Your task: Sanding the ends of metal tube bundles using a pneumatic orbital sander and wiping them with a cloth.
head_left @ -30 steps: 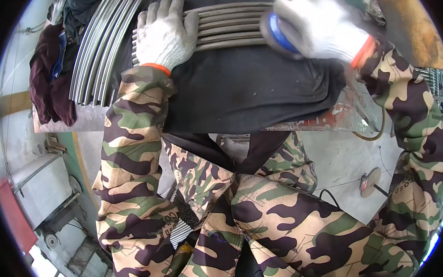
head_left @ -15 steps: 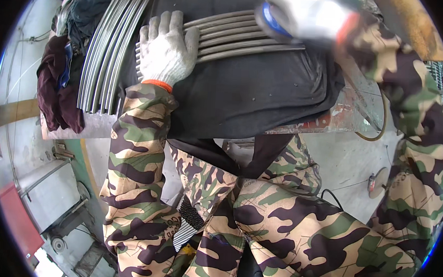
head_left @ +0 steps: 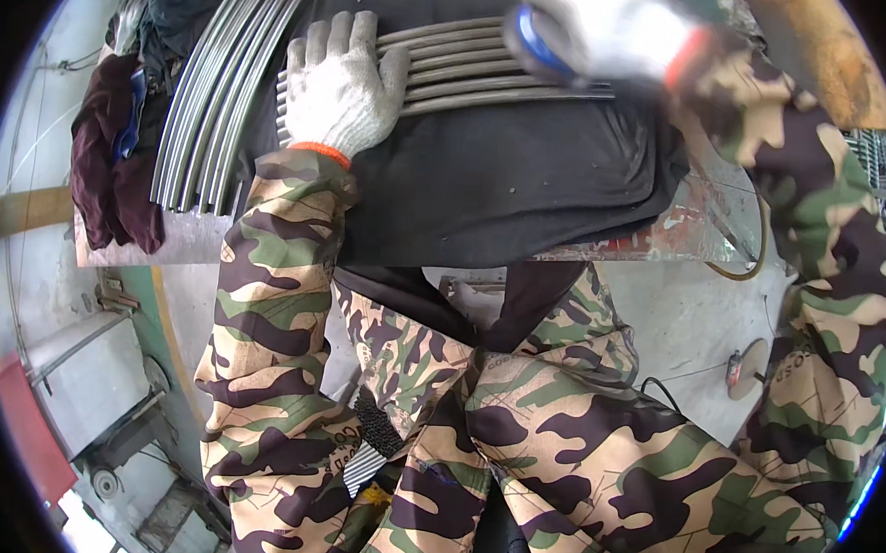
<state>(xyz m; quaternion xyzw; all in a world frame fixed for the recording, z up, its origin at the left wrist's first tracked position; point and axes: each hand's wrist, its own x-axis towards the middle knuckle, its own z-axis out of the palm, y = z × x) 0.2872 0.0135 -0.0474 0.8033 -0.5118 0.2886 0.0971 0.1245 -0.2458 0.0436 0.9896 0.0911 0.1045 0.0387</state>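
Observation:
Several grey metal rods [head_left: 464,69] lie side by side on a black cloth [head_left: 488,189]. Across their left part rests my left hand [head_left: 342,91] in a white knit glove, fingers stretched and flat on them. Over their right ends is my right hand [head_left: 601,29], also gloved and smeared by motion. It holds a blue-edged round tool [head_left: 540,41], whose kind is too blurred to make out; it is at or just above the rods. The right fingers are mostly hidden in the blur.
To the left, another row of shinier metal rods [head_left: 217,104] lies on the worktable [head_left: 656,228]. Crumpled dark rags [head_left: 118,159] are heaped at its left edge. A curved hose [head_left: 749,268] hangs by the right edge. Machinery [head_left: 136,391] stands at lower left.
The view has shifted slightly, with the table a little higher in the picture. My left hand stays flat on the rods; my right hand and the blue-edged tool have moved slightly left.

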